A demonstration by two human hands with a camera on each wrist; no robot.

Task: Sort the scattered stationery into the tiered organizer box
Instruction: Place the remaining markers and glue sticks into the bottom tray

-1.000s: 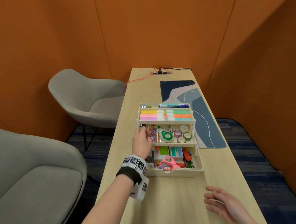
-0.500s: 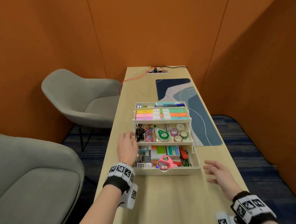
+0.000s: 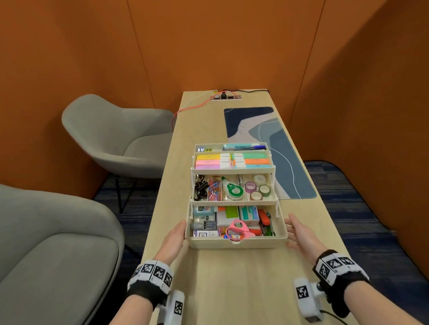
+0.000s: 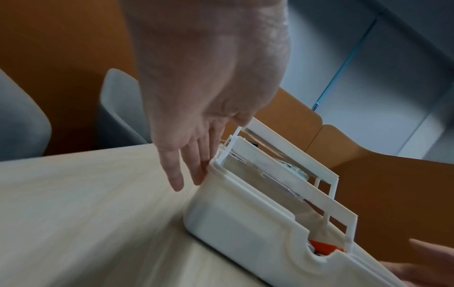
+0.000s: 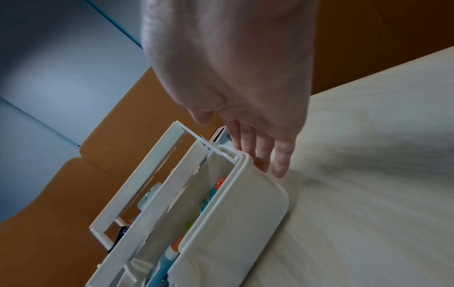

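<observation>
The cream tiered organizer box [image 3: 239, 244] stands unfolded on the wooden table [image 3: 237, 292], its three tiers filled with stationery: sticky notes [image 3: 208, 161] on top, tape rolls [image 3: 257, 188] and clips in the middle, pink scissors [image 3: 237, 228] in the bottom tier. My left hand [image 3: 174, 237] lies flat against the box's left side, its straight fingers [image 4: 196, 170] touching the wall. My right hand [image 3: 298, 230] is at the right side, fingers [image 5: 261, 155] straight against the box [image 5: 236, 209] wall. Neither hand holds anything.
A blue patterned desk mat [image 3: 271, 148] lies behind the box on the right. A power strip with a red cable [image 3: 225, 97] sits at the table's far end. Two grey chairs [image 3: 120, 136] stand left of the table; orange walls enclose the booth.
My left hand has pulled back from the middle tier to the box's left side. My right hand has come forward off the table to the box's right side.
</observation>
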